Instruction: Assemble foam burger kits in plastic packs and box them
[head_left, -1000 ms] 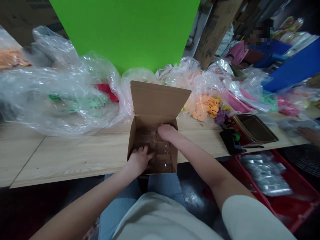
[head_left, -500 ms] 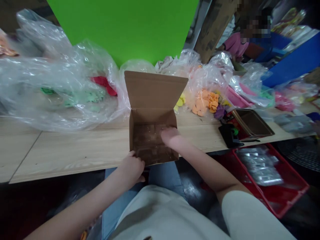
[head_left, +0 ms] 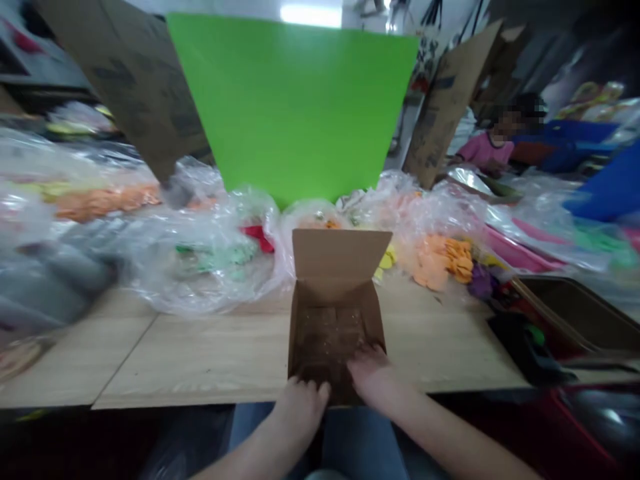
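Your box (head_left: pixel 334 291) stands open at the near edge of the table (head_left: pixel 215 363), its lid (head_left: pixel 341 253) raised, with clear packs (head_left: pixel 330 328) lying inside. Your left hand (head_left: pixel 303 405) is at its near left corner; your right hand (head_left: pixel 373 373) is inside, toward the right. Whether either grips anything (blur hides it), I can't tell.

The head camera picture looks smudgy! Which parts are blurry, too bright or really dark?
Head view: the lamp glares white and plastic bags glint; head view: the box is dim inside, and much below the table is nearly black; head view: the left hand and right hand look soft, and the grey shape at far left is smeared.
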`<state>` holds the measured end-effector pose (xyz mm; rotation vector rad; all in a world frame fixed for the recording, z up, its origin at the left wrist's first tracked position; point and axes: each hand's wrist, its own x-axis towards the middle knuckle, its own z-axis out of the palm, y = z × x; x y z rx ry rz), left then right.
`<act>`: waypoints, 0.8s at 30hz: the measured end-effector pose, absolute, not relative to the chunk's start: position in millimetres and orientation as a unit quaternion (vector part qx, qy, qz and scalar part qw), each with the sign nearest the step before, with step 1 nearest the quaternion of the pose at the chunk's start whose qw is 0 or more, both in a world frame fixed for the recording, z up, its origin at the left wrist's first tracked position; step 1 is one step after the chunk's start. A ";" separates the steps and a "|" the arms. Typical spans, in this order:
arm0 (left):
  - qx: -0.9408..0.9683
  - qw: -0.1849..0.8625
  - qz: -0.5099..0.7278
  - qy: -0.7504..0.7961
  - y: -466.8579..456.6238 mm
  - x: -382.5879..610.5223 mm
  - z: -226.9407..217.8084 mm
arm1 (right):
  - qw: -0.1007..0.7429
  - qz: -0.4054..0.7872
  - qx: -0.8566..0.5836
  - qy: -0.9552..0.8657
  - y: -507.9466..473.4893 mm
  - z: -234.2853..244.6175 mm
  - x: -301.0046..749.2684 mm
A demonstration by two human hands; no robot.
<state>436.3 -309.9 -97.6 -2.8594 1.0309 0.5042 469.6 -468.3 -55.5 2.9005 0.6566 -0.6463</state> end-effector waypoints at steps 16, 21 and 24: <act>-0.933 -0.032 0.213 0.287 -307.4 436.3 -101.4 | -0.142 0.244 0.917 0.282 -504.5 -131.7 468.6; -0.931 -0.057 0.214 0.289 -306.8 439.7 -104.0 | -0.206 0.370 0.905 0.037 -517.3 -130.3 474.9; -0.926 -0.061 0.224 0.297 -306.9 440.7 -101.8 | -0.312 0.199 0.929 -0.013 -515.4 -127.9 480.3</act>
